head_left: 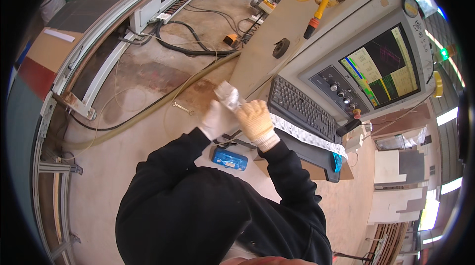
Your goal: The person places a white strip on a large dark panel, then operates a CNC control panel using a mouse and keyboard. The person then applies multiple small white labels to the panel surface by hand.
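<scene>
Over at the far left of my feed I have a long machine frame (118, 22) with a pale metal rail, curving along the edge of my view. Next come black cables (185, 51), looped on the dusty floor (99, 181), and nearer to me a small wrench (183, 109) lies flat there. Just right of it is my left hand (213, 120), in a pale work glove; it sits against the lower side of a crumpled whitish bundle (228, 95), but its fingers are blurred and I cannot tell whether they are closed on it. The bundle is up in the air between both hands, in front of the console (260, 62), its loose end pointing up and left. Below it, a blue case (230, 159) rests on the floor. My right hand (255, 120), in a cream knit glove, has its fingers curled, gripping the bundle's right end. Above and beyond it, a black disc (281, 47) sits on the console. Further right I get the black keyboard (303, 108), with a white printed strip (307, 134) stretched along its near side, and a yellow air gun (322, 3) with an orange-and-black tip higher up. A bright blue piece (337, 161) is at the strip's right end. Then the lit monitor (383, 67), and at far right, pale boards (396, 205) and a glowing green lamp (444, 54).
</scene>
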Available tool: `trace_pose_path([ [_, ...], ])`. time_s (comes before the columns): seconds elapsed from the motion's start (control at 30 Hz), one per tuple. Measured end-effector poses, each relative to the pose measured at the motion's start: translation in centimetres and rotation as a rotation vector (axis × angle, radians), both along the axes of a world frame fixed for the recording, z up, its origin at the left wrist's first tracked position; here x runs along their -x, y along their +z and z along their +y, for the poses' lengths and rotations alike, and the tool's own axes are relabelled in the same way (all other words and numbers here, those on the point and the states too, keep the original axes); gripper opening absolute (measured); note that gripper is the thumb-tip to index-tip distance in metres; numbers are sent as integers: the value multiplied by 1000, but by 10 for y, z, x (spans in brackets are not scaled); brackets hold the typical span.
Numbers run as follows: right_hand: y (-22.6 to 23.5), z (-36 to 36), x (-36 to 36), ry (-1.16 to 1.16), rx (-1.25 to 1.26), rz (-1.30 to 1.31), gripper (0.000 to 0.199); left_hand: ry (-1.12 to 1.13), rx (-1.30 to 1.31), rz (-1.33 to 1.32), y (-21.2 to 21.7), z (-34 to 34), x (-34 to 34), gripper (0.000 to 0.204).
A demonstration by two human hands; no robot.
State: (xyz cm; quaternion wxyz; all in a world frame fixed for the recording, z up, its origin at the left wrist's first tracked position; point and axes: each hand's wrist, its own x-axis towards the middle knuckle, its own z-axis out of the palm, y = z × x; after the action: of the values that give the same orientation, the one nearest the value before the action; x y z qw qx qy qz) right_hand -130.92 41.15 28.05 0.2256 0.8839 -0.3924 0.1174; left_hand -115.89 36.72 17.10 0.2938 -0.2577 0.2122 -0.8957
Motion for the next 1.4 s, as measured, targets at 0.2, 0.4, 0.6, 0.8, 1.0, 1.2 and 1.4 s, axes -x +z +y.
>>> trace_pose_path([
  [0.2,-28,-21,-102,204,-186,60,14,801,171,-857,-60,-57,-186,37],
  [0.4,-16,-51,-173,234,-242,-44,9,1141,166,-1504,-131,-40,-440,33],
  [0.6,91,-138,-32,-265,906,-460,53,1895,-528,-2704,-100,149,-661,32],
  [0.8,114,-186,17,-538,872,-664,61,1866,-667,-1744,-53,205,-648,39],
  [1.0,107,-207,2,-819,839,-762,64,1152,-514,-1707,-75,80,-532,28],
  [1.2,124,-224,2,-662,733,-1041,50,812,-76,-1649,-72,-68,-408,16],
  [1.4,192,-235,-12,131,669,-1780,30,592,114,-1765,-45,-194,-339,15],
])
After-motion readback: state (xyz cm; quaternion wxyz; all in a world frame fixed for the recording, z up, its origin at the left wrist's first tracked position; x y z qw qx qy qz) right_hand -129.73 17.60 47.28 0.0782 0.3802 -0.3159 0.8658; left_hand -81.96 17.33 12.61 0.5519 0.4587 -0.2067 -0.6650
